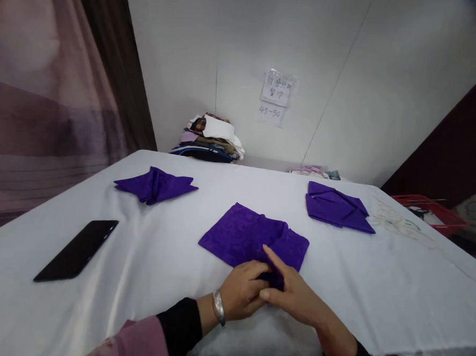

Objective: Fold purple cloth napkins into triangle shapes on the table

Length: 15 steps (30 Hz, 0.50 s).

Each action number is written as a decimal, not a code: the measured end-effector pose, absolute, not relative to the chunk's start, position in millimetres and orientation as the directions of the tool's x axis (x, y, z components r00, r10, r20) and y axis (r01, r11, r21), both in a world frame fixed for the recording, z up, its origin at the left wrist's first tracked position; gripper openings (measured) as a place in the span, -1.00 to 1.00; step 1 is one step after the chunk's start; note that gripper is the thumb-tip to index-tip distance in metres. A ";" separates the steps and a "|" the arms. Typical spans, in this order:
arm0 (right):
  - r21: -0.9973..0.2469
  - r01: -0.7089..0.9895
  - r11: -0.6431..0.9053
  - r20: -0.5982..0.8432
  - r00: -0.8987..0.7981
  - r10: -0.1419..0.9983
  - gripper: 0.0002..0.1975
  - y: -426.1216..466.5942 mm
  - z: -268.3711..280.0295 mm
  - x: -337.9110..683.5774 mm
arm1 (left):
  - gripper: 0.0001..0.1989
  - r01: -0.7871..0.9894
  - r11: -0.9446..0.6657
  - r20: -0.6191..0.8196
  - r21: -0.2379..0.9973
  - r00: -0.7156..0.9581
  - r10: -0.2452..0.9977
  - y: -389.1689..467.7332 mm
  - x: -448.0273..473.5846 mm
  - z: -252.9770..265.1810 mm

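Note:
A folded purple cloth napkin lies on the white tablecloth in front of me, its near edge gathered up under my hands. My left hand, with a silver bracelet at the wrist, has its fingers curled round this near part. From the other side my right hand grips the same fold, index finger stretched over the cloth and thumb close to my left fingers. The remaining right fingers are hidden. Further back are two more folded napkins: a pointed purple napkin on the left and a flatter purple napkin on the right.
A black phone lies at the left on the tablecloth. Stacked clothes stand at the back by the wall, under a handwritten sign. A red basket is beyond the right edge; a curtain hangs left.

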State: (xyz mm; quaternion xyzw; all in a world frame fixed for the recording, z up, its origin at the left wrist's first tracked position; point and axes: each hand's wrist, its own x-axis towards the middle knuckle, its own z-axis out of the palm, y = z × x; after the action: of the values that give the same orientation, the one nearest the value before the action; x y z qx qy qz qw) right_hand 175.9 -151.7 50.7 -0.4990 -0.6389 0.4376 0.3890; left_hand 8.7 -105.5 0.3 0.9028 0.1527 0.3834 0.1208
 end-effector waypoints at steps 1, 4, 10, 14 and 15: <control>-0.936 0.331 0.124 0.060 -0.197 0.979 -0.26 -150.9 48.9 173.8 | -0.82 0.168 -0.920 0.642 0.353 0.672 0.369 -106.2 8.6 0.3; -0.918 0.371 0.142 0.089 -0.155 0.984 -0.50 -146.5 38.8 176.4 | -0.77 0.112 -0.913 0.590 0.392 0.731 0.343 -105.2 5.1 2.2; -0.871 0.427 0.241 0.201 -0.137 0.970 -0.77 -149.7 37.8 198.4 | -0.65 0.213 -0.861 0.656 0.461 0.572 0.492 -90.4 -5.4 11.5; -0.834 0.444 0.326 0.198 -0.311 0.930 -0.76 -165.7 62.3 212.9 | -0.31 0.230 -0.891 0.547 0.391 0.721 0.426 -73.6 0.1 25.3; -0.833 0.436 0.341 0.191 -0.352 0.916 -0.75 -170.1 69.1 216.7 | -0.26 0.220 -0.898 0.512 0.381 0.759 0.402 -68.6 2.8 29.0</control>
State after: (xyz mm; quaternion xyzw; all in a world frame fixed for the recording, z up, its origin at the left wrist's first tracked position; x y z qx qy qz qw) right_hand 216.7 -170.1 69.1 -0.4546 -0.7438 0.3505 0.3424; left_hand 2.8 -68.6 29.0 0.9256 0.1680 0.3039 0.1505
